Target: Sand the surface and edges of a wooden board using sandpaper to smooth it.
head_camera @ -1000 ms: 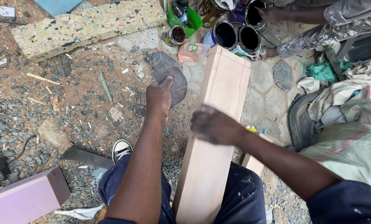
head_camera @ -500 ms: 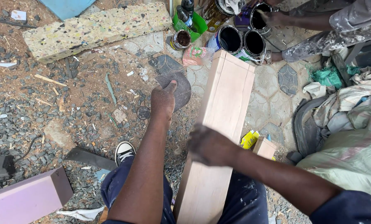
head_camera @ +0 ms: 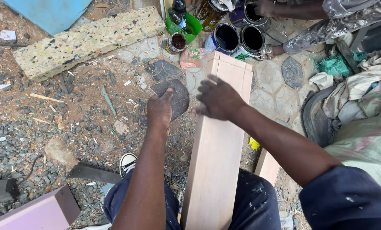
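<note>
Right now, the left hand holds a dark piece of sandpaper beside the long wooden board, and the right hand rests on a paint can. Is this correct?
Not fully. The head view shows the right hand over the long wooden board, not on a paint can; the open paint cans stand beyond the board's far end. The rest is correct: the left hand holds the dark sandpaper beside the board.

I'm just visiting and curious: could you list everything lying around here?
wooden board: one, pale, across the lap
sandpaper sheet: one, dark, left of board
foam block: one, speckled yellowish, top left
open paint cans: two side by side, beyond board
small tin: one, brown inside, by cans
rags: heap, greyish, right
other person's arm: one, top right
left hand: holds sandpaper sheet
right hand: open, over board
</note>
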